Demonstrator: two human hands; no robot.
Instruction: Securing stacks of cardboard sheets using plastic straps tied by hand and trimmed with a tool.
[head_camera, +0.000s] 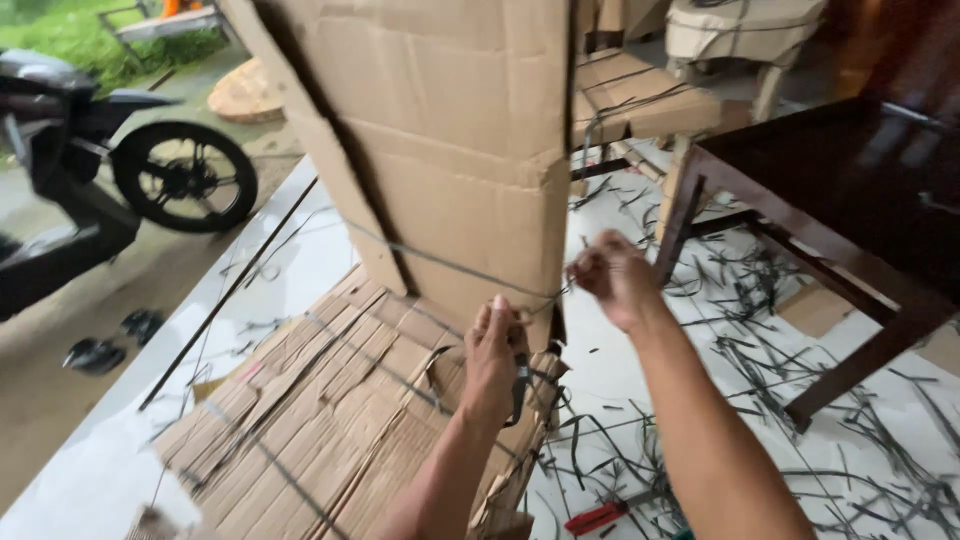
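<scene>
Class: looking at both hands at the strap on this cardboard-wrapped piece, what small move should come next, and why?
Probably the right hand pulls the strap tighter: it pinches the end at the carton corner, while the left hand presses there.

brown cardboard (450, 120), grey strap (440, 262), black motorbike (90, 170)

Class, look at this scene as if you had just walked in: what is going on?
A person works a thin dark strap around a tall cardboard-wrapped bundle. The left hand presses on the cardboard at the strap's corner; the right hand pinches the strap's end beside it. Flattened cardboard and strap offcuts cover the floor.
</scene>
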